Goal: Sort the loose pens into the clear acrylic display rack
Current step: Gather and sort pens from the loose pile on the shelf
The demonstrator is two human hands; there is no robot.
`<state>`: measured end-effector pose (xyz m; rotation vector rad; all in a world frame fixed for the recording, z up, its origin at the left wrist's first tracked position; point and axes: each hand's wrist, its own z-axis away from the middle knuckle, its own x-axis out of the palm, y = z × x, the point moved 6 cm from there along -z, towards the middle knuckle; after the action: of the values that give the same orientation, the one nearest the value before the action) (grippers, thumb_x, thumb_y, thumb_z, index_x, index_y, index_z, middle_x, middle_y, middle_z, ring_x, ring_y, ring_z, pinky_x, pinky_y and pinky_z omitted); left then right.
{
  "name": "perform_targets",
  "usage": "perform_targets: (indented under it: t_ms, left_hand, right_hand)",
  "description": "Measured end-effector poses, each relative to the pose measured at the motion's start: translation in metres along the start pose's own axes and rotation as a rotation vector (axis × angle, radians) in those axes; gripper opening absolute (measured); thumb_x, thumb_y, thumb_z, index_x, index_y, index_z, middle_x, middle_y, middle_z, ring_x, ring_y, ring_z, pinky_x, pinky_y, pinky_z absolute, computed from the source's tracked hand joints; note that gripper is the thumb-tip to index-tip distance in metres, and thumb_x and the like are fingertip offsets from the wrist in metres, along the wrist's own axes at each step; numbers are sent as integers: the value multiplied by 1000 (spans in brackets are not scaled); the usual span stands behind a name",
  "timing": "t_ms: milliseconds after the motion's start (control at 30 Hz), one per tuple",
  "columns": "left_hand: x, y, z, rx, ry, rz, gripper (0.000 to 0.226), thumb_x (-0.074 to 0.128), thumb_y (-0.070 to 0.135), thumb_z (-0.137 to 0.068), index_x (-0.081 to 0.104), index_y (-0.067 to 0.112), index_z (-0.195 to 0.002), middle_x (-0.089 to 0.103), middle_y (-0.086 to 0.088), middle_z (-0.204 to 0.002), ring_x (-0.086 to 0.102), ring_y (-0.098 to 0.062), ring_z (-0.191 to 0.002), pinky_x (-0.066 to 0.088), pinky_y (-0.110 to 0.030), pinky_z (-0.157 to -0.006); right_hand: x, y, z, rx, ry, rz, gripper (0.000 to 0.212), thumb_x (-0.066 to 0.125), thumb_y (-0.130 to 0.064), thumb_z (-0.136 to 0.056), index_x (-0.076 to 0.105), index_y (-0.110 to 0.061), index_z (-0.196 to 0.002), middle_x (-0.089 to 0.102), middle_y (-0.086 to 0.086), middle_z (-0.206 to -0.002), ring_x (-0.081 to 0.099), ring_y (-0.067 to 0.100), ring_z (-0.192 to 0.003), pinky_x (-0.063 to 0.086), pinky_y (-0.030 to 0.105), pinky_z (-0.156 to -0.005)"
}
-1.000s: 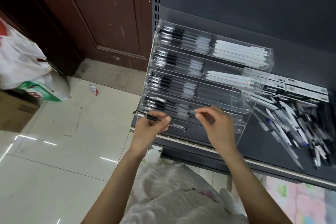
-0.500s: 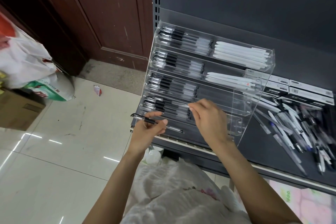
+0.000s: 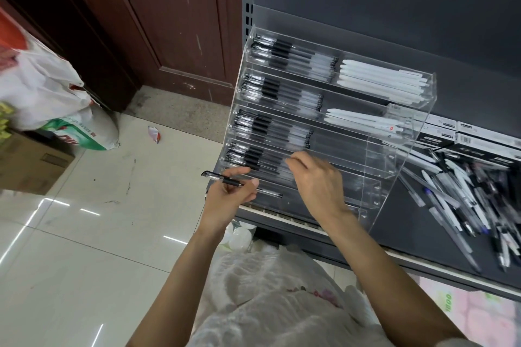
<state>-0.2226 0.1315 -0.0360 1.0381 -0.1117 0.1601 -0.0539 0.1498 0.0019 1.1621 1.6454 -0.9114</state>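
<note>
Pinching a pen point(image 3: 239, 184), left hand point(image 3: 229, 197), right hand point(image 3: 315, 180) grip unclear, loose pens point(image 3: 465, 200) beside rack point(image 3: 406, 149).

A shop is indicated: a slotted metal shelf point(image 3: 394, 217), a pen-stocked rack point(image 3: 324, 110), barcoded boxes point(image 3: 487, 139) and loose pens point(image 3: 465, 194).

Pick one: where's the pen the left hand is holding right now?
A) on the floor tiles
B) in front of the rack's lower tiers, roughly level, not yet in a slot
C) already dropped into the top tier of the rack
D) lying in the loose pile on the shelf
B: the left hand pinches the black-capped pen roughly level in front of the lower tiers of the clear rack, outside any slot.
</note>
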Motion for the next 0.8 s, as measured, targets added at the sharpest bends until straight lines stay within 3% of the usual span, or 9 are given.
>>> perform_targets:
  t_ms: [167, 233, 300, 367, 567, 700, 800]
  left_hand:
    - [1, 2, 1, 10, -14, -5, 24, 68, 4, -83, 63, 9, -106, 68, -1, -74, 67, -12, -75, 53, -16, -66]
    - [2, 3, 3, 27, -19, -15, 24, 69, 5, -83, 62, 4, -106, 67, 0, -75, 66, -12, -75, 53, -17, -66]
    - [4, 5, 5, 38, -25, -17, 23, 69, 5, -83, 61, 2, -104, 66, -1, -76, 67, -12, -75, 53, -17, -66]
    - [7, 6, 7, 40, -41, -5, 18, 68, 5, -83, 61, 3, -100, 66, -2, -77, 67, -13, -75, 53, -18, -66]
    - [23, -1, 15, -3, -129, -38, 13, 67, 13, -85, 64, 5, -95, 69, -8, -77, 69, -14, -73, 54, -18, -67]
    - [-12, -1, 15, 72, 116, -451, 31, 57, 39, -92, 66, 10, -85, 70, -1, -70, 68, -14, -64, 55, -26, -59]
    - [-38, 11, 19, 362, 264, -825, 18, 55, 27, -94, 63, 14, -85, 67, 3, -73, 62, -16, -66, 52, -33, -66]
  right_hand:
    - [5, -1, 1, 59, -45, -181, 27, 76, -1, -73, 71, -12, -97, 67, 0, -97, 65, 16, -71, 56, 30, -56]
    - [-2, -2, 4, 103, -63, -324, 18, 62, -11, -87, 70, -13, -103, 66, -2, -102, 65, 14, -80, 56, 30, -65]
    - [-11, -4, 10, 166, -105, -514, 25, 50, -26, -94, 68, -16, -107, 66, -4, -106, 63, 11, -92, 53, 29, -78]
    - [-20, -10, 19, 193, -182, -645, 28, 50, -35, -93, 66, -20, -111, 66, -7, -108, 60, 7, -98, 49, 24, -84]
    - [-30, -16, 46, 236, -140, -617, 13, 68, -21, -85, 69, -22, -98, 68, -12, -89, 59, -1, -77, 50, 21, -66]
    - [-18, 4, 71, 342, -166, -547, 12, 67, -24, -86, 72, -25, -96, 72, -15, -90, 64, 0, -73, 54, 23, -64]
    - [-8, 10, 82, 391, -197, -479, 14, 67, -21, -86, 73, -24, -98, 73, -11, -90, 67, 5, -75, 56, 26, -65]
